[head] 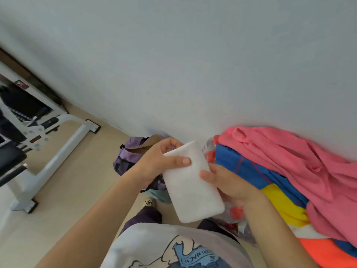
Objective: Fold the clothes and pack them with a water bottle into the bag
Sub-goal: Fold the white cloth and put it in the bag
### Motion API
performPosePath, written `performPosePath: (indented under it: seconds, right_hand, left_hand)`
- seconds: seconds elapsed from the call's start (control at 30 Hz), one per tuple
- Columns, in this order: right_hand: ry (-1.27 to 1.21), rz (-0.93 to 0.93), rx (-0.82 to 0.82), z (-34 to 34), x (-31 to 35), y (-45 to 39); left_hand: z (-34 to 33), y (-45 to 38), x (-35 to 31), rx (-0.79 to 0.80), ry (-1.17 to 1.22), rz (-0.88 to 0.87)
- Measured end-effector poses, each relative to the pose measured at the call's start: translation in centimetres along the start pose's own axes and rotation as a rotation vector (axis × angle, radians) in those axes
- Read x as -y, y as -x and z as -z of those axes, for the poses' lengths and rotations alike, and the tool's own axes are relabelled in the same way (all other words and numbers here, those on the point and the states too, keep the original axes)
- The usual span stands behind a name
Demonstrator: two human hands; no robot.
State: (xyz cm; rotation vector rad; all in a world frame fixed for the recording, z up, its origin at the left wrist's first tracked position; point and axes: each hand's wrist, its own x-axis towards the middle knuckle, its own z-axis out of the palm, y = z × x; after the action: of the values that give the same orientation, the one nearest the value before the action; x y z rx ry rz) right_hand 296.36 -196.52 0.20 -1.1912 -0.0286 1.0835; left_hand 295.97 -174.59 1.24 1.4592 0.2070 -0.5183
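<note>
Holding folded white cloth (191, 182): left hand (160, 161) pinches, right hand (229, 184) cups it.
I expect it unfolds if either grip loosens before reaching the purple bag (131, 151) behind it.

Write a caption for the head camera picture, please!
Both hands, left hand and right hand, hold a folded white cloth above the purple bag.

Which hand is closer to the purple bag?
Left. The left hand overlaps the open purple fabric bag while gripping the folded white cloth; the right hand holds it farther away.
</note>
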Motion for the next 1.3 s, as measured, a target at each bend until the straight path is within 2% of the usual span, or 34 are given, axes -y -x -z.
performPosePath:
  seconds: [0.07, 0.17, 0.27, 0.4, 0.5, 0.63, 0.7, 0.77, 0.9, 1.0, 1.1, 1.2, 1.3]
  right_hand:
    - [0.004, -0.076, 0.021, -1.8, -0.3, -3.5]
    - [-0.044, -0.119, -0.085, -4.4, -1.3, -9.1]
    - [0.004, -0.196, -0.324, -6.6, -2.3, -14.9]
    - [0.071, -0.293, -0.666, -7.3, -4.0, -22.3]
    - [0.104, -0.287, -0.856, -5.9, -5.3, -27.4]
    - [0.195, -0.205, -0.942, -3.8, -8.2, -33.9]
    - [0.193, -0.138, -0.933, -3.1, -10.0, -37.0]
    - [0.236, -0.088, -0.890, -2.9, -11.6, -39.9]
    - [0.353, -0.062, -0.716, -3.4, -14.3, -44.8]
    - [0.536, -0.159, -0.522, -3.6, -15.6, -46.0]
    - [0.787, -0.295, -0.295, -3.1, -16.4, -45.4]
    - [0.929, -0.443, -0.265, -2.8, -17.4, -44.6]
    - [1.045, -0.577, -0.235, -2.8, -18.4, -45.2]
  left_hand:
    - [3.2, -0.6, 0.4, -0.005, -0.020, -0.003]
    - [9.2, -2.4, 1.8, -0.052, -0.100, 0.006]
    - [16.7, -5.3, 5.0, -0.177, -0.315, 0.032]
    - [27.4, -9.4, 13.1, -0.285, -0.646, 0.185]
    - [31.6, -12.8, 19.7, -0.150, -0.835, 0.254]
    - [32.8, -16.0, 25.5, 0.029, -0.963, 0.340]
    - [33.5, -16.4, 27.1, 0.008, -1.095, 0.378]
    - [34.2, -15.9, 28.2, -0.016, -1.099, 0.351]
    - [35.8, -13.2, 29.3, 0.064, -0.753, 0.260]
    - [36.8, -11.9, 29.6, 0.052, -0.610, 0.235]
    - [37.2, -11.6, 29.8, 0.016, -0.621, 0.184]
    - [36.6, -11.7, 29.8, 0.011, -0.744, 0.079]
    - [36.1, -11.8, 29.9, -0.017, -0.787, 0.063]
